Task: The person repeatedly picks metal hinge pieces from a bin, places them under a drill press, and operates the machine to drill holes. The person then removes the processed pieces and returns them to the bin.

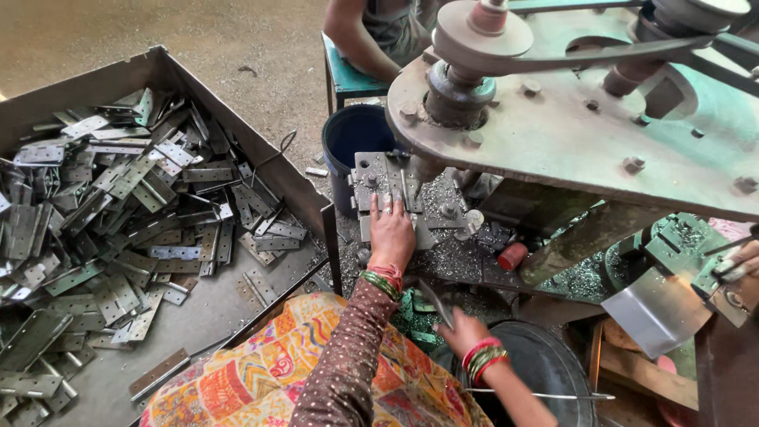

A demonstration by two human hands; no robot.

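My left hand (391, 231) lies palm-down on the grey drill fixture (365, 175) under the machine's spindle (455, 99), with its fingers pressing a metal hinge (405, 190) onto the plate. My right hand (462, 332), with red and green bangles at the wrist, is lower and nearer to me, above a black bucket (553, 360). It pinches another flat hinge (437, 304) that points up and to the left. Metal shavings (451, 257) cover the machine bed around the fixture.
A large open metal box (261, 162) on the left holds several loose hinges (118, 213). A blue bucket (352, 138) stands behind the fixture. Another person sits on a teal stool (348, 79) at the top. Someone else's hand (743, 261) shows at the right edge. A belt and pulleys (482, 35) run overhead.
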